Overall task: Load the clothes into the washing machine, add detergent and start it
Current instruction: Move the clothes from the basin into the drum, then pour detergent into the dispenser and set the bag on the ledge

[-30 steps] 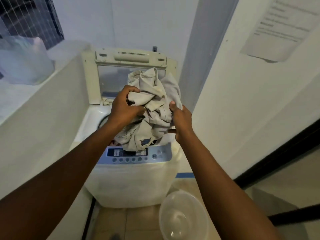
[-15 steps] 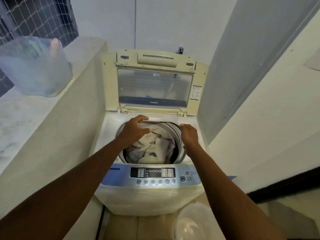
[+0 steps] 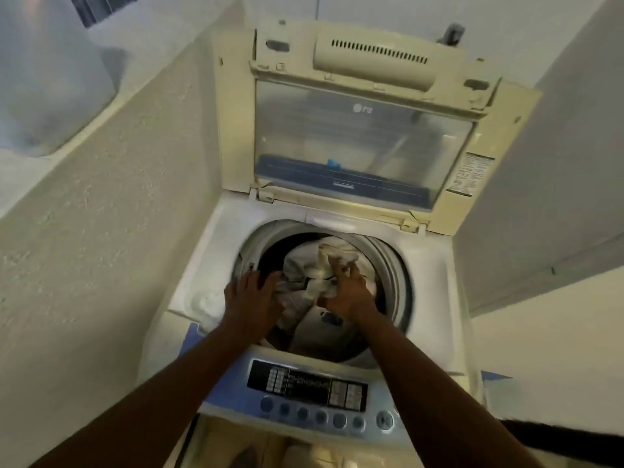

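Observation:
A white top-loading washing machine (image 3: 435, 298) stands below me with its lid (image 3: 364, 140) raised upright. Pale grey clothes (image 3: 300, 261) lie bunched inside the round drum. My right hand (image 3: 347, 292) is inside the drum, fingers closed on a fold of the grey cloth. My left hand (image 3: 251, 298) rests at the drum's left rim, fingers spread, pressing against the edge of the clothes. The blue control panel (image 3: 310, 390) with buttons runs along the machine's front, under my forearms.
A low plastered wall (image 3: 101, 231) hems the machine on the left, with a translucent plastic container (image 3: 44, 82) on its ledge. A white wall (image 3: 557, 163) stands close on the right. The tiled floor (image 3: 270, 450) shows in front of the machine.
The bundle of grey clothes went from held above the machine down into the drum. Both hands followed it in, and my view has moved closer over the opening.

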